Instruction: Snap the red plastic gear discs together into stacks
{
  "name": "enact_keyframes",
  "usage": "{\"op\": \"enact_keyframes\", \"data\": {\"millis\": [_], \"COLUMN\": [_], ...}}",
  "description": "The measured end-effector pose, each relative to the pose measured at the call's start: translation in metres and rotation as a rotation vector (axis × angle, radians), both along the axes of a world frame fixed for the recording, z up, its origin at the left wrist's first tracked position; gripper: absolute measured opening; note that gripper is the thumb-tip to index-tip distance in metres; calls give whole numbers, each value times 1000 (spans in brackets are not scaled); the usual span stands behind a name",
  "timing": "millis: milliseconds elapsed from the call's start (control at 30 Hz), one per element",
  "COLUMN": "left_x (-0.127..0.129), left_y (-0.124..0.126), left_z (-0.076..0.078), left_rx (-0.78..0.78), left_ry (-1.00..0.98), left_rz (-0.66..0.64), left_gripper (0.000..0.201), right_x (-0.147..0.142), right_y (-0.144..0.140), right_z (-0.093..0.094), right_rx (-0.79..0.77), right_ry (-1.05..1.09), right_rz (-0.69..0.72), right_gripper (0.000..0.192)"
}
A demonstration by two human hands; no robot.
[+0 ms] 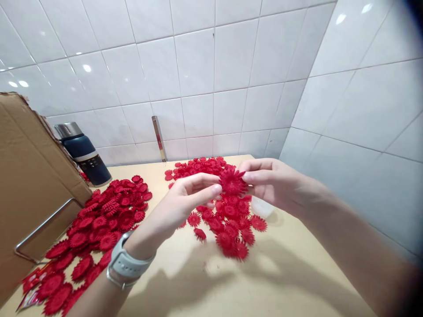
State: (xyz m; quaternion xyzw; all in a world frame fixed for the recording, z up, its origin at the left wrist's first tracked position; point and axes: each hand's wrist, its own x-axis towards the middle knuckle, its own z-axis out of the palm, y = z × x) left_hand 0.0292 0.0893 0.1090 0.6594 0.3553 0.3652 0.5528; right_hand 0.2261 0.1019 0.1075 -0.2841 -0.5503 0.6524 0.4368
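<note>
A red plastic flower piece (232, 182) is held up above the table between both hands. My left hand (185, 198), with a grey watch on its wrist, pinches the piece's left edge with thumb and fingers. My right hand (274, 182) grips its right edge with the fingertips. Below them a loose pile of red flower pieces (228, 220) spreads over the beige table (264, 273). A second, larger heap of red flower pieces (99, 224) lies to the left.
A cardboard box (29, 185) with a metal handle stands at the left. A dark blue flask (84, 154) with a steel lid sits against the white tiled wall. A small clear cup (262, 207) lies under my right hand. A tiled wall closes the right side.
</note>
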Motion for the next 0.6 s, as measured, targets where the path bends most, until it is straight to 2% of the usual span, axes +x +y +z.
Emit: {"op": "enact_keyframes", "data": {"millis": [167, 600], "left_x": [2, 1], "left_y": [-5, -2], "left_z": [0, 0], "left_rx": [-126, -170], "left_ry": [-161, -202], "left_rz": [-23, 0], "left_gripper": [8, 11], "right_x": [-1, -2], "right_y": [-2, 4], "right_z": [2, -1], "right_rx": [-37, -78], "right_ry": [16, 45], "right_rz": [37, -34], "right_gripper": [5, 3]}}
